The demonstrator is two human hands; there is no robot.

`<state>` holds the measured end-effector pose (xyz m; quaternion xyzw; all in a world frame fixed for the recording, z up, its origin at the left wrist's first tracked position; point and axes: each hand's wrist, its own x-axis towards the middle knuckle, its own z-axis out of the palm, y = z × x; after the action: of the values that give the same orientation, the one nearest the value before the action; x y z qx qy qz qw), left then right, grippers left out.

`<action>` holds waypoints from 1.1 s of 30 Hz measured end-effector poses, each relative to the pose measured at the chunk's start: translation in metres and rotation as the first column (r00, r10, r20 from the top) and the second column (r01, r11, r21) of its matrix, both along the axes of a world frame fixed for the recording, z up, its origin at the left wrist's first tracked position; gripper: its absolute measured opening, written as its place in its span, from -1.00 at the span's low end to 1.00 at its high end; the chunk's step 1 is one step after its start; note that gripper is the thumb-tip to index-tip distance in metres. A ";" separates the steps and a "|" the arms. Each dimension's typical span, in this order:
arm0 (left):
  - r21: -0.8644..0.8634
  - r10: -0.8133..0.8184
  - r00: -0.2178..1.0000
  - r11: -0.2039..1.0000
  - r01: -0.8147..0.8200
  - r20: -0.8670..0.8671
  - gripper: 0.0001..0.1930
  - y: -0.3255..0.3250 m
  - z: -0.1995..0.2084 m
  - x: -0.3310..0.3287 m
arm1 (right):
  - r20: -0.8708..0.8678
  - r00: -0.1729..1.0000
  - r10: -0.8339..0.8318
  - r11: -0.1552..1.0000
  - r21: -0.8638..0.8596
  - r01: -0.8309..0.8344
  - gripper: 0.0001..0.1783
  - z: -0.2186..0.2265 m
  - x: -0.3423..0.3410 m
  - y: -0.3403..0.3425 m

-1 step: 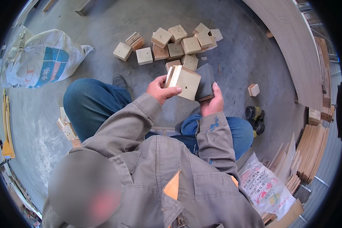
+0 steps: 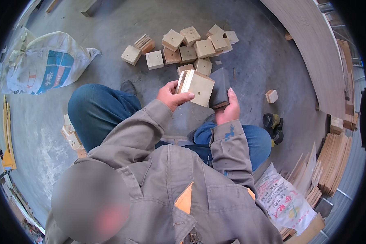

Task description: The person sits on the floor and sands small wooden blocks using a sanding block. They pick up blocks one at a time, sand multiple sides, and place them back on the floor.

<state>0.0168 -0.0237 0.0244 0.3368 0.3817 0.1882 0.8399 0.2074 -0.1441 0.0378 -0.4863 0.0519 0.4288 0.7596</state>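
My left hand [image 2: 174, 96] is closed around a square wooden block [image 2: 200, 88] made of stacked layers, its thumb along the near side. A small dark hole shows in the block's pale face. In my right hand [image 2: 228, 108] is a dark grey flat block [image 2: 220, 87] with a brown lower edge, which looks like a sanding block. Its grey face is turned toward the wooden block, close beside it; whether they touch I cannot tell. Both are held up in front of me, between my knees. Beyond them on the floor lies a loose pile of similar wooden blocks [image 2: 204, 48].
A single block [image 2: 271, 96] lies to the right, near a dark and yellow-green power tool [image 2: 273, 127]. More blocks [image 2: 72, 137] sit by my left knee. A white woven sack [image 2: 53, 61] is at far left, another bag [image 2: 286, 199] at lower right beside stacked thin boards [image 2: 333, 160].
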 end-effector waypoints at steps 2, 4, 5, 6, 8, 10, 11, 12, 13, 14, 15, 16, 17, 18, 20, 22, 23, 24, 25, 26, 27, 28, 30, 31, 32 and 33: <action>0.017 -0.005 1.000 1.000 0.005 -0.019 -0.05 0.000 0.000 0.000 | 0.048 0.999 -0.009 1.000 0.028 0.007 -0.52 -0.002 -0.001 0.000; 0.030 -0.005 1.000 1.000 0.005 -0.022 -0.05 0.000 -0.005 0.001 | 0.083 0.996 0.016 1.000 0.025 -0.018 -0.51 0.003 -0.006 0.000; 0.037 -0.005 1.000 0.999 0.006 -0.023 -0.06 -0.001 -0.007 0.001 | 0.101 0.995 0.027 0.999 0.023 -0.029 -0.50 0.005 -0.008 0.001; 0.037 0.001 1.000 0.999 0.000 -0.031 -0.06 -0.001 -0.008 0.001 | 0.104 0.994 0.046 0.999 0.025 -0.049 -0.49 0.005 -0.010 0.001; 0.039 0.010 0.999 0.999 -0.008 -0.045 -0.06 -0.002 -0.006 0.002 | 0.110 0.991 0.079 0.996 0.028 -0.082 -0.48 0.004 -0.011 0.000; 0.013 0.019 1.000 1.000 -0.019 0.014 -0.04 0.000 -0.010 0.002 | 0.111 0.990 0.081 0.996 0.029 -0.085 -0.48 0.005 -0.010 0.000; 0.000 0.026 0.999 1.000 -0.026 0.044 -0.02 0.000 -0.012 0.002 | 0.112 0.990 0.084 0.996 0.030 -0.087 -0.48 0.005 -0.009 0.001; 0.038 0.024 0.997 0.999 -0.027 0.076 0.00 0.000 -0.014 0.003 | 0.108 0.992 0.069 0.997 0.028 -0.073 -0.48 0.005 -0.009 0.001; 0.075 0.021 0.994 0.997 -0.029 0.108 0.02 -0.001 -0.015 0.004 | 0.105 0.993 0.055 0.998 0.025 -0.058 -0.47 0.006 -0.009 0.001; 0.112 0.017 0.990 0.993 -0.033 0.140 0.05 -0.002 -0.015 0.004 | 0.101 0.994 0.041 0.999 0.023 -0.044 -0.47 0.006 -0.009 0.001; 0.134 0.011 0.991 0.991 -0.029 0.137 0.07 -0.004 -0.015 0.004 | 0.080 0.996 0.040 0.999 0.030 -0.042 -0.47 0.005 -0.008 0.000; 0.155 0.004 0.991 0.988 -0.025 0.134 0.10 -0.005 -0.012 0.004 | 0.059 0.998 0.038 0.998 0.038 -0.040 -0.47 0.005 -0.005 -0.001; 0.175 -0.003 0.991 0.984 -0.020 0.132 0.12 -0.006 -0.009 0.004 | 0.039 0.999 0.035 0.998 0.045 -0.037 -0.47 0.004 -0.004 -0.002; 0.184 -0.002 0.993 0.983 -0.021 0.122 0.13 -0.006 -0.006 0.004 | 0.018 0.999 0.027 0.999 0.031 -0.027 -0.48 0.002 -0.004 -0.003; 0.203 0.004 0.995 0.979 -0.025 0.103 0.16 -0.006 -0.001 0.004 | -0.024 1.000 0.010 1.000 0.002 -0.010 -0.50 0.000 -0.004 -0.004; 0.182 0.029 0.992 0.982 -0.050 0.119 0.13 -0.006 -0.002 0.005 | -0.058 0.998 0.023 1.000 0.017 -0.022 -0.51 0.001 -0.005 -0.005; 0.172 0.042 0.991 0.983 -0.064 0.127 0.11 -0.005 -0.003 0.005 | -0.075 0.997 0.030 0.999 0.025 -0.028 -0.52 0.002 -0.007 -0.004; 0.169 0.055 0.990 0.983 -0.077 0.132 0.09 -0.005 -0.004 0.005 | -0.076 0.997 0.034 0.999 0.015 -0.033 -0.53 0.005 -0.009 -0.004; 0.167 0.069 0.988 0.982 -0.091 0.136 0.07 -0.005 -0.005 0.005 | -0.078 0.996 0.039 0.999 0.005 -0.039 -0.53 0.011 -0.012 -0.002; 0.164 0.083 0.987 0.981 -0.106 0.140 0.05 -0.004 -0.006 0.005 | -0.081 0.996 0.045 0.999 -0.005 -0.045 -0.53 0.015 -0.015 -0.001; 0.164 0.104 0.981 0.978 -0.131 0.165 0.04 -0.004 -0.007 0.004 | -0.079 0.995 0.056 0.998 -0.006 -0.057 -0.53 0.013 -0.017 -0.001; 0.161 0.123 0.973 0.975 -0.156 0.194 0.02 -0.003 -0.006 0.004 | -0.074 0.995 0.066 0.998 -0.008 -0.067 -0.53 0.010 -0.018 -0.002; 0.130 0.157 0.952 0.972 -0.196 0.262 0.01 -0.003 -0.003 0.005 | -0.045 0.993 0.107 0.994 -0.022 -0.108 -0.54 0.002 -0.020 -0.004; 0.102 0.172 0.938 0.972 -0.211 0.300 0.02 -0.003 0.002 0.005 | -0.023 0.990 0.137 0.990 -0.035 -0.138 -0.54 -0.003 -0.021 -0.005; 0.074 0.187 0.923 0.972 -0.224 0.337 0.03 -0.003 0.006 0.005 | -0.002 0.986 0.168 0.985 -0.048 -0.168 -0.54 -0.007 -0.022 -0.007; 0.080 0.180 0.929 0.973 -0.216 0.322 0.00 -0.002 0.008 0.005 | -0.007 0.985 0.175 0.983 -0.049 -0.175 -0.55 -0.009 -0.023 -0.008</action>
<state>0.0221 -0.0258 0.0321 0.3101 0.2643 0.3446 0.8457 0.1842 -0.1522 0.0286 -0.5071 0.0209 0.4931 0.7066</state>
